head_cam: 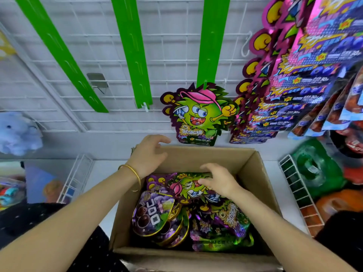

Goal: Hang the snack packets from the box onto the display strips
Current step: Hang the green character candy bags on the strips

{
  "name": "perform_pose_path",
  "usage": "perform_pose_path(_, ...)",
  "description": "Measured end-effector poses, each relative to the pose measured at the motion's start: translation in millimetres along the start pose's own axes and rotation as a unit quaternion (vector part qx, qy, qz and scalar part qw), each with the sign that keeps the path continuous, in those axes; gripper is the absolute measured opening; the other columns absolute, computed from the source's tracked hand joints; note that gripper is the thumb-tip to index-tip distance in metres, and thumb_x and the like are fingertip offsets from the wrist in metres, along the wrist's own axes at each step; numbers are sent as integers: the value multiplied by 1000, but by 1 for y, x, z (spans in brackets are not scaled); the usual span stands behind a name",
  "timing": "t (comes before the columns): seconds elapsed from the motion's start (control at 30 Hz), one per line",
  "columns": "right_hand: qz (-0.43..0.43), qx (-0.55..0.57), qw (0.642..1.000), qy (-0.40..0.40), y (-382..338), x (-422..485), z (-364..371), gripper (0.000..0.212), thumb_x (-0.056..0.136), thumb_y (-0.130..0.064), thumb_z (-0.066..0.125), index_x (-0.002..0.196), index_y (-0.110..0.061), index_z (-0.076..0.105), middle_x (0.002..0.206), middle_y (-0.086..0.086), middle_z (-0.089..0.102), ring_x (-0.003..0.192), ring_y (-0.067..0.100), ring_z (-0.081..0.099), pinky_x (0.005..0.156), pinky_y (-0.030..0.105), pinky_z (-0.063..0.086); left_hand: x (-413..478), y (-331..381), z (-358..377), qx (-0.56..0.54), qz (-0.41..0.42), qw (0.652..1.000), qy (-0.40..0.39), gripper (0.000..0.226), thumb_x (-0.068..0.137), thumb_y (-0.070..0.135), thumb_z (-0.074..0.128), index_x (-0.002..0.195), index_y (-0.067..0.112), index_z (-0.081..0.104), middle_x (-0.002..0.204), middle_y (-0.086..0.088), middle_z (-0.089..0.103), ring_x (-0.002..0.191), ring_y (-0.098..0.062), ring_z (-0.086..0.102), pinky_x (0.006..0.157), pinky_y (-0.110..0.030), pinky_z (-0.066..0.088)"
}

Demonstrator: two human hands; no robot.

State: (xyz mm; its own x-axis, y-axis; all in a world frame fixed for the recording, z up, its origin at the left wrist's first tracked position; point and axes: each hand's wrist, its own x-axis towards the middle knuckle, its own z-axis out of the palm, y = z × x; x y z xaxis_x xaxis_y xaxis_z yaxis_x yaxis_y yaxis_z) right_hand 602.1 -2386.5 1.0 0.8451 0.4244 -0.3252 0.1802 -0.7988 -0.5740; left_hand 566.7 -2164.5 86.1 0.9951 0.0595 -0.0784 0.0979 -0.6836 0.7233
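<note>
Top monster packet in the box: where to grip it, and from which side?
Pinch the cap-end edge of the top monster packet, coming from above on the left. It lies flat, face up, topmost in the box, cap end leftward and exposed. The hung packet hooks above its cap, so this likely keeps the hole end handy.

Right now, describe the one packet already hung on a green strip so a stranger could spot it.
On the white wire grid behind the cardboard box hang three green strips. At the bottom of the rightmost strip is the hung packet, shaped as a spiky green character in a pink cap. It hangs alone; the packets to its right overlap in a column.
</note>
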Motion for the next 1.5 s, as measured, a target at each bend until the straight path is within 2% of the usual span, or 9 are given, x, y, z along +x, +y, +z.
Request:
perform_pose_path(0.13,-65,-126,980,-141,14,10,45,86,72,-56,69,144,-31,29,154,-3,24,143,21,17,117,41,19,9,-1,1,-60,-54,997,5,27,84,2,55,105,20,57,125,-4,54,109,-18,55,94,-29,42)
perform_pose_path(0.27,-77,-208,965,-140,16,13,66,55,86,-49,56,137,-34,41,150,-5,34,139,20,27,112,49,23,11,1,3,-87,-66,994,0,23,86,4,54,101,21,57,122,-2,56,105,-15,55,93,-28,42)
perform_pose_path(0.47,-78,-59,995,9,25,3,59,32,95,-35,48,66,-20,51,73,-4,58,77,16,55,69,32,42,10,2,16,-100,-157,982,-41,27,91,17,51,117,12,51,111,-8,56,106,-24,55,96,-42,47)
perform_pose_path(0.63,-103,114,977,147,3,-23,15,45,92,-23,57,52,-34,37,65,-18,51,69,1,49,67,24,38,6,0,34,-284,-449,831,-163,79,89,60,38,144,7,19,123,-26,55,104,-35,61,80,-42,53)
perform_pose_path(0.73,-143,127,974,118,-12,-37,5,48,90,-44,50,59,-8,51,72,8,62,74,19,57,74,38,47,5,3,46,-419,-439,777,-166,70,89,47,51,140,7,27,121,-29,56,99,-36,63,75,-43,55)
perform_pose_path(0.93,-141,154,974,-92,-28,-48,-24,42,84,-7,62,123,-22,59,134,-8,48,127,3,41,108,24,31,6,5,45,-253,-312,907,-122,21,86,-5,54,106,1,57,81,-16,61,73,-30,60,86,-51,50)
perform_pose_path(1.13,-130,71,979,144,-40,-30,-70,54,89,-13,58,139,-22,40,139,-4,46,131,10,37,103,18,26,0,24,23,-87,-114,969,-202,12,87,7,59,99,7,63,80,-5,58,66,-7,54,58,-13,39)
perform_pose_path(1.4,-185,94,971,115,-61,-4,-104,21,82,-21,69,99,-7,70,89,-3,66,83,7,57,76,28,47,27,64,-7,-7,24,984,-175,18,89,14,57,107,14,60,98,-4,63,93,-18,59,73,-10,42)
perform_pose_path(1.5,-191,154,958,146,-62,-3,-127,9,83,-15,68,76,-10,65,66,-9,54,59,0,47,61,24,42,52,95,-28,-107,48,993,-15,37,87,20,60,122,8,52,117,-3,59,103,-11,55,87,-16,44)
